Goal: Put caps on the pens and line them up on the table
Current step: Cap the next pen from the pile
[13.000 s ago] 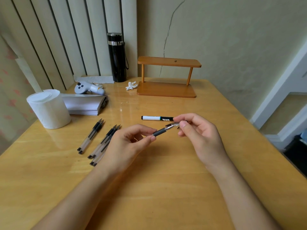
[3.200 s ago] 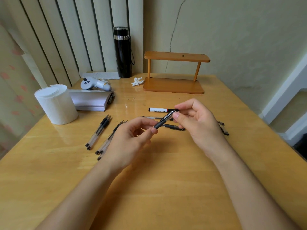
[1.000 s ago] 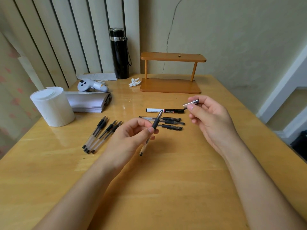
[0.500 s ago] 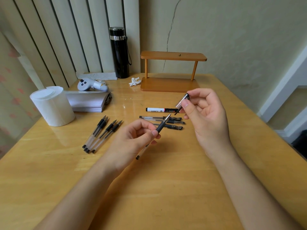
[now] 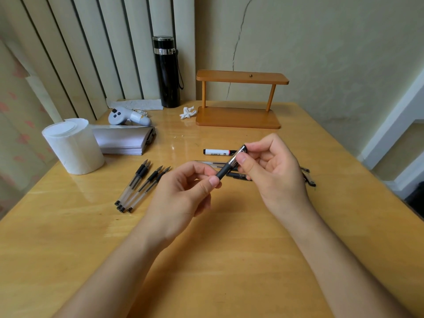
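Observation:
My left hand pinches a clear gel pen by its black grip, above the wooden table. My right hand holds a clear cap that sits over the pen's tip. Several uncapped gel pens lie side by side to the left, tips pointing away. A white marker lies beyond my hands. More pens lie behind my hands, partly hidden, with dark ends showing right of my right hand.
A white paper roll stands at the left, next to a stack of paper and a white controller. A black flask, a crumpled tissue and a small wooden shelf stand at the back.
My right hand has brought the cap down and left onto the pen's tip. The left hand has raised the pen slightly toward it.

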